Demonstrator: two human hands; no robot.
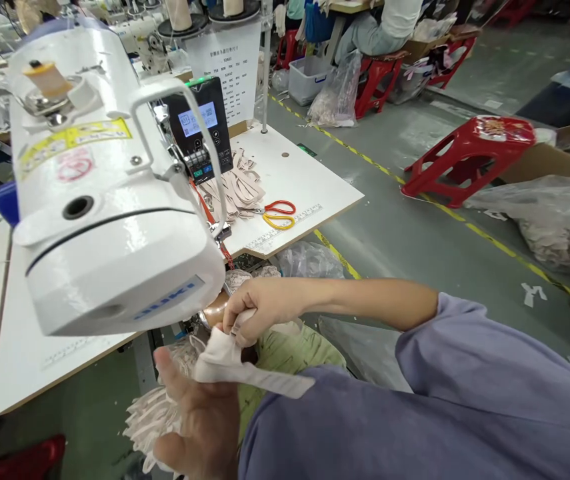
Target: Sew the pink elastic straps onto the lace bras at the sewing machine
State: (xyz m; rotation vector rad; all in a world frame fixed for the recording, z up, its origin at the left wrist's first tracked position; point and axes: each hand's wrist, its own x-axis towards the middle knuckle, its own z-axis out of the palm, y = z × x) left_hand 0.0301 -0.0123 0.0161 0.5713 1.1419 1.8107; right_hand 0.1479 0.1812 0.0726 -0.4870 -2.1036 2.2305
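Observation:
My right hand [265,307] is closed, pinching a cream fabric strip [225,360] below the head of a white sewing machine [125,267]. One flat end of the strip trails to the right, over my purple clothing. My left hand [199,427] is at the lower left with thumb and a finger spread apart, right beside the strip; whether it touches the cloth cannot be made out. Behind that hand hangs a bunch of cream fabric pieces [152,423]. A green patterned cloth [299,350] lies beneath my right hand.
On the white table [335,187] are scissors [279,215] with red and yellow handles and a pile of cream strips [239,190]. A control panel [199,127] is lit. Red stools [469,157], plastic bags [565,220] and a seated person [379,33] are beyond.

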